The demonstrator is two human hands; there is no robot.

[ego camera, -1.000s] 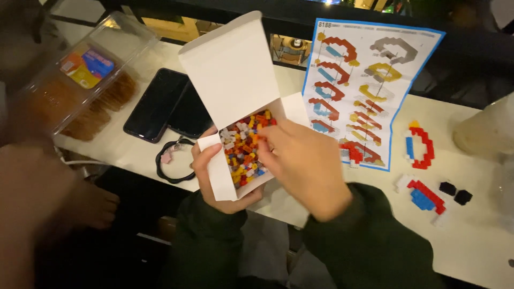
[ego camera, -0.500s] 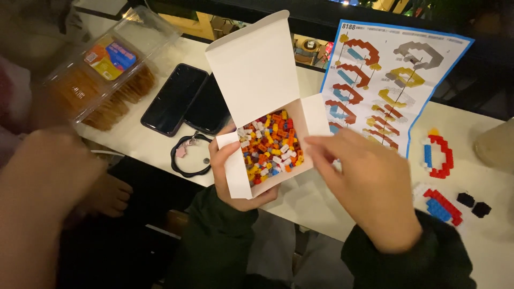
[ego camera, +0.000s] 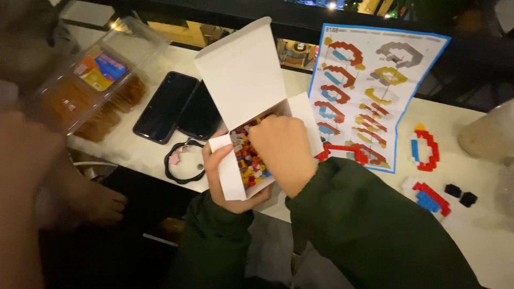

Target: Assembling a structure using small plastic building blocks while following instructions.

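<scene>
Reaching into the white box (ego camera: 243, 96), right hand (ego camera: 284, 150) seemingly touches bricks (ego camera: 247, 160).

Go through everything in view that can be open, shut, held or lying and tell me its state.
white box: lid open, full of small bricks
left hand: holding the box
right hand: fingers in the box
clear tray: lid open
two phones: screens dark
instruction sheet: lying unfolded

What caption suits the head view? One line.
Left hand holds a white box of small coloured bricks; right hand reaches in.
</scene>
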